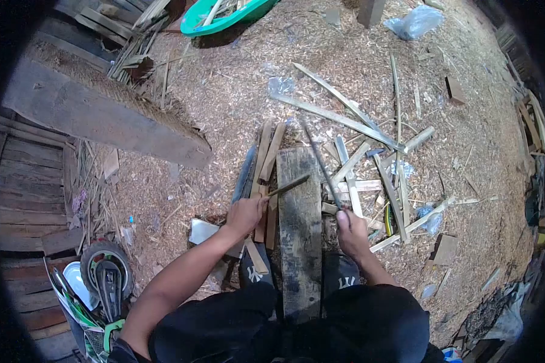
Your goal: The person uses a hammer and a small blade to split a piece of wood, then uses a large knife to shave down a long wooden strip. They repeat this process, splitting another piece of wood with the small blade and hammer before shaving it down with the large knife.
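My left hand (247,215) is closed around one end of a short, narrow wooden stick (290,184). The stick's other end reaches over the worn wooden plank (301,224) between my legs. Off the plank's right side, my right hand (353,233) grips a long, narrow dark blade (322,162), which slants up and to the left. Whether it is a machete or a saw I cannot make out. Beside my left hand lie several wooden strips (272,151), partly hidden by that hand.
Long wooden strips (345,123) lie crossed on the shaving-covered ground to the right. A thick beam (109,124) juts in from the left. A green basin (242,21) with wood pieces stands at the top. A small wheel (106,275) is at lower left.
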`<state>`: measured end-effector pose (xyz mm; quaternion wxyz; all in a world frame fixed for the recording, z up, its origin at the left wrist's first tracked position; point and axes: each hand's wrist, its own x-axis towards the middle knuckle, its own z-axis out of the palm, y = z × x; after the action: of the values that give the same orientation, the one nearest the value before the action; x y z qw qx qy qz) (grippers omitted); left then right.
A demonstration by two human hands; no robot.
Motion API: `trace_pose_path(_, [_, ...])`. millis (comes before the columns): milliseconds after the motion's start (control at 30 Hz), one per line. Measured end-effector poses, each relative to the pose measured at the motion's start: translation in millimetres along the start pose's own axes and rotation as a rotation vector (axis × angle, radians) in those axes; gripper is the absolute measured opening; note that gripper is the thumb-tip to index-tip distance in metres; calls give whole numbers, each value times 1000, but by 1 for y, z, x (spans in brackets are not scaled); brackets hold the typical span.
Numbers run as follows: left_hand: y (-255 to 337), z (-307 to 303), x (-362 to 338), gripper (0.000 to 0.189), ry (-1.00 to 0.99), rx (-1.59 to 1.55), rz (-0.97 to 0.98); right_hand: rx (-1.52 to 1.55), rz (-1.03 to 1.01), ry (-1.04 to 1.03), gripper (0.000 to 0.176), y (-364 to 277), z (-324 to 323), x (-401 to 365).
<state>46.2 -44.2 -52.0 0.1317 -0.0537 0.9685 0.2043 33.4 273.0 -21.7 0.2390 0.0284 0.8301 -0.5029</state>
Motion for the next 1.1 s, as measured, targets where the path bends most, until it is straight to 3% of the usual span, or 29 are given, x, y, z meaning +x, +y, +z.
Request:
trace_pose_path(33, [-2,2,-1,37,0,-3,-8,-4,0,-8,48,6,4,-2])
trace_pose_path(100, [-4,6,3,36,-29,-54,-17,65,-186,109,49,30,16,-6])
trace_pose_path(167, [3,-2,5,36,-23,-8,-38,-95,-103,-14,49,52,29,12])
trace_pose_path(233, [-1,-1,4,38,-66,-23,-47,-62,-65,24,49,41,28,8])
trace_pose_path(300, [-14,3,3,42,-16,-27,-8,108,68,-62,51,33,21,3])
trace_pose_path(367, [-29,3,18,50,-239,-398,-10,217,-51,21,52,55,30,2])
trace_pose_path(433, [-38,-1,20,50,-227,-417,-36,368,158,39,51,52,24,-4])
trace_pose_path(500, [-33,-21,21,43,-407,-766,-308,302,44,87,48,69,15,2])
trace_pose_path(633, [-42,-36,26,37,-447,-784,-333,367,219,226,40,53,-14,4])
trace_pose_path(733, [-54,-35,31,34,-442,-844,-316,97,-139,508,37,53,-33,17])
trace_pose_path(767, [-58,-34,32,33,-446,-866,-315,32,-3,472,35,53,-46,11])
trace_pose_path(833, [-57,-38,34,33,-429,-930,-320,-32,-121,488,33,42,-59,9])
trace_pose_path(900, [-58,-39,37,32,-413,-1002,-317,-165,-80,456,29,27,-78,3])
trace_pose_path(1000, [-71,-33,53,31,-441,-988,2,-484,-336,316,26,2,-117,8])
trace_pose_path(1033, [-74,-31,58,31,-424,-1011,16,-509,-354,318,26,-13,-128,10])
trace_pose_path(1100, [-70,-35,64,31,-465,-964,2,-621,-393,122,24,-66,-148,9])
